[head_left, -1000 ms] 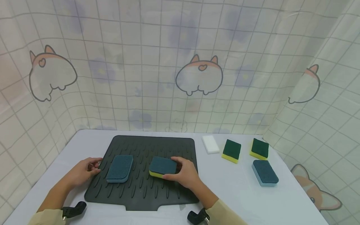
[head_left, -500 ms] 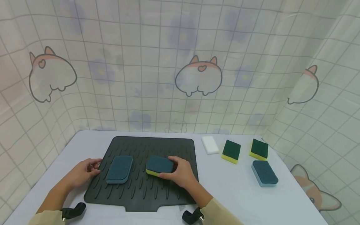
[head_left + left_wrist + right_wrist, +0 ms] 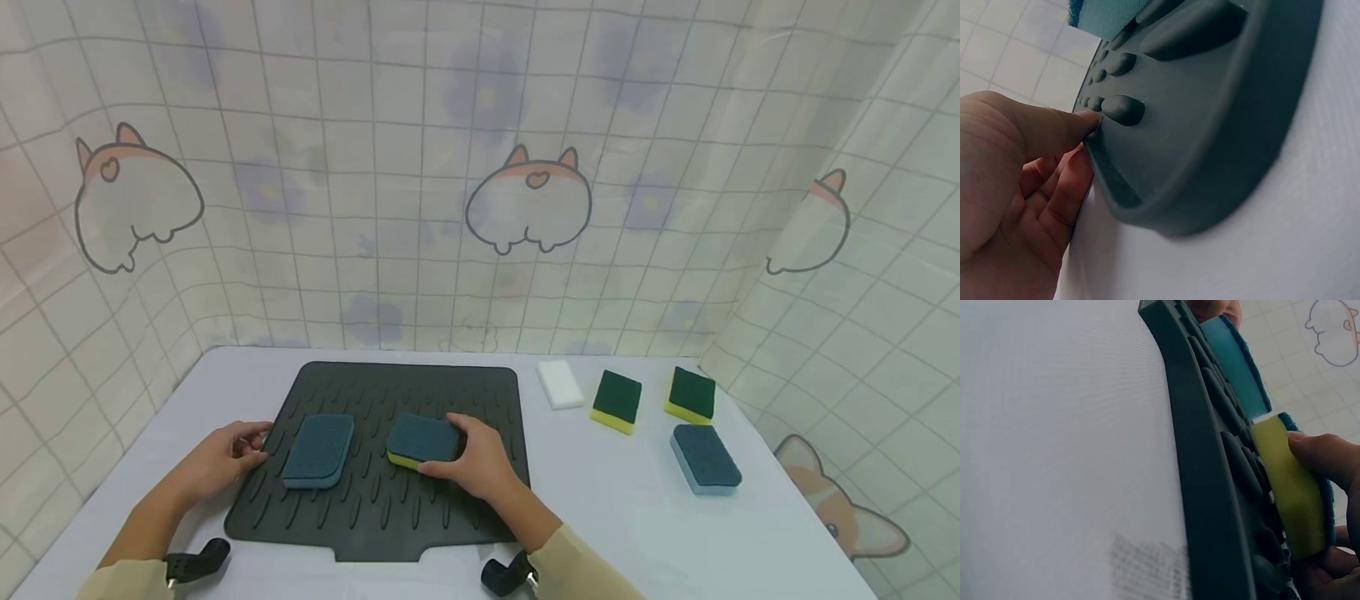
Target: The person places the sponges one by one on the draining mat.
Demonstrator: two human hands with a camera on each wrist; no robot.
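Observation:
A dark grey ridged drying mat (image 3: 390,508) lies on the white table. My left hand (image 3: 225,457) pinches its left edge; in the left wrist view the thumb (image 3: 1063,128) presses on the rim and the other fingers curl beside it. My right hand (image 3: 480,457) grips a yellow sponge (image 3: 423,439) with a blue-green scouring top, thumb on the near side. That sponge is on the mat's ridges, scouring side up; the right wrist view shows its yellow side (image 3: 1288,487). Left of it on the mat lies a blue sponge (image 3: 318,452), untouched.
Right of the mat are a white sponge (image 3: 560,384), two yellow sponges with green tops, one nearer (image 3: 617,400) and one farther right (image 3: 692,394), and another blue sponge (image 3: 707,458). A tile-patterned curtain (image 3: 420,275) stands behind the table.
My right hand has shifted slightly left with the yellow sponge, most of it in the first half second. The left hand keeps its place at the mat's edge.

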